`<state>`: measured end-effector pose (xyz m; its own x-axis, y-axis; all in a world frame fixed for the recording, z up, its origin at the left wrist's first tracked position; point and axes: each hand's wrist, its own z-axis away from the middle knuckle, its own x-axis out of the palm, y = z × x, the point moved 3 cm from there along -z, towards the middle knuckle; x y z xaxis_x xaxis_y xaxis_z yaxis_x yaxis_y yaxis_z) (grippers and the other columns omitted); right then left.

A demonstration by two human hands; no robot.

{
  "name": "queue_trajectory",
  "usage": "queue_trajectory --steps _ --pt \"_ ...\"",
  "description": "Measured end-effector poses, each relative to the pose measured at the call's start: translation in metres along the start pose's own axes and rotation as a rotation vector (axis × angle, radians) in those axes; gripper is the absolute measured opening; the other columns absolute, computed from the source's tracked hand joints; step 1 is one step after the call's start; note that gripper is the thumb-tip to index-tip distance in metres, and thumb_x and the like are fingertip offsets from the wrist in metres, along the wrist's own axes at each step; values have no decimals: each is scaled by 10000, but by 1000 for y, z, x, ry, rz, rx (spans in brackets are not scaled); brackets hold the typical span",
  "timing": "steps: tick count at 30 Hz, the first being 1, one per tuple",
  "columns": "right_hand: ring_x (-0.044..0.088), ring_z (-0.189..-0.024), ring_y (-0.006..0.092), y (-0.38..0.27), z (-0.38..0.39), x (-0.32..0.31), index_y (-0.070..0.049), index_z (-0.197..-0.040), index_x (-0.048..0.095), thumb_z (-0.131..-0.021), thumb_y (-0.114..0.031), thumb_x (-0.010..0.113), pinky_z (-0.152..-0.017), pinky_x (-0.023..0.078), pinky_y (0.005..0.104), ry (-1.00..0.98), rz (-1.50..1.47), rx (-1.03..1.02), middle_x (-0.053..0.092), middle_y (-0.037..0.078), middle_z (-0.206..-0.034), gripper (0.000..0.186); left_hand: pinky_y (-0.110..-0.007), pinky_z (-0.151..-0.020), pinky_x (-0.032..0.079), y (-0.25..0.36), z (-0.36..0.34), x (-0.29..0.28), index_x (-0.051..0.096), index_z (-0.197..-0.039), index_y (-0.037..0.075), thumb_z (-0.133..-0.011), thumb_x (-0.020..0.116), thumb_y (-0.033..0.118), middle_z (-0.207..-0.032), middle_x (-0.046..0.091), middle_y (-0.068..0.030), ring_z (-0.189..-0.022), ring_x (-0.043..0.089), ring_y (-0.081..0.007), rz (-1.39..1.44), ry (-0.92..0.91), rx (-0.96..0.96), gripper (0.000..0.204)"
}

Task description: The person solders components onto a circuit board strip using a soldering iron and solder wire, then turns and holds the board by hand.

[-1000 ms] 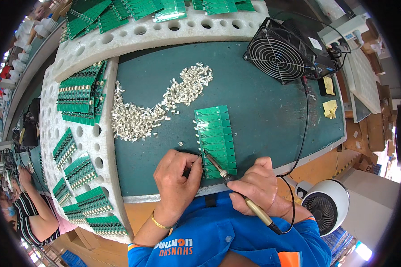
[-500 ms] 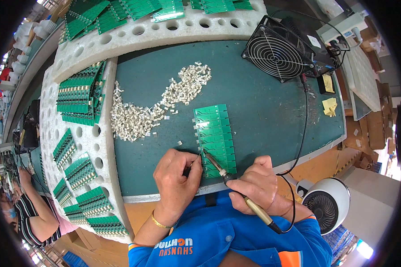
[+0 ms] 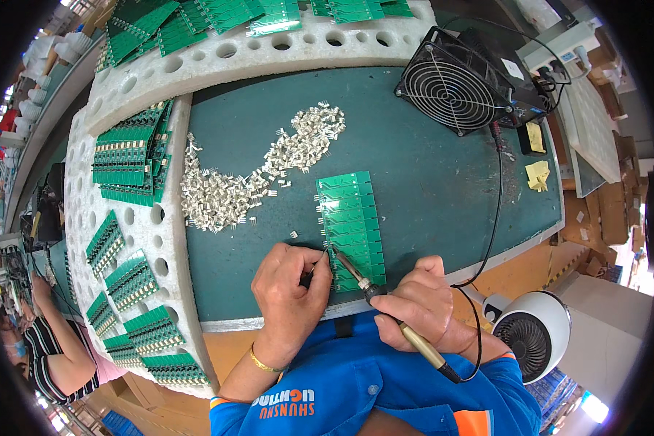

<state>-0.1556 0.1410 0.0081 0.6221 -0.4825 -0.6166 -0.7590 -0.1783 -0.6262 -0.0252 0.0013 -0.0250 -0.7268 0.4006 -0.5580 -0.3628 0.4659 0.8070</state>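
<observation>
We're up at the wearer's head, peering steeply down through one upright, wide fisheye view: bare hands (image 3: 287, 285) close by, just below centre, flat dark-green surface (image 3: 436, 196) stretching away ahead, blue-and-orange cloth shirt (image 3: 429, 396) filling the lower edge, straight lines bowing rimward!
</observation>
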Motion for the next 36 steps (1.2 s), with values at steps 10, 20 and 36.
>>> queue_trajectory --steps 10,20,36 --pt "543 -588 162 1 0 1 -90 -961 691 -677 -103 779 -678 383 346 2 7 5 574 -25 -645 297 -333 -517 435 0 -1 1 642 -764 52 -741 753 -27 -680 563 -67 -580 575 -202 24 6 -22 139" --pt "532 -578 165 4 -2 3 -83 -956 687 -679 -101 766 -670 377 350 23 16 -2 563 -23 -641 289 -337 -518 435 0 -3 1 636 -761 51 -737 747 -36 -683 570 -71 -578 577 -205 32 2 -20 143" --pt "540 -586 164 2 0 1 -82 -963 694 -676 -103 780 -675 383 349 8 -3 -1 563 -21 -642 301 -330 -521 441 1 -3 0 640 -768 47 -745 754 -29 -683 566 -69 -576 579 -202 23 -14 -20 138"
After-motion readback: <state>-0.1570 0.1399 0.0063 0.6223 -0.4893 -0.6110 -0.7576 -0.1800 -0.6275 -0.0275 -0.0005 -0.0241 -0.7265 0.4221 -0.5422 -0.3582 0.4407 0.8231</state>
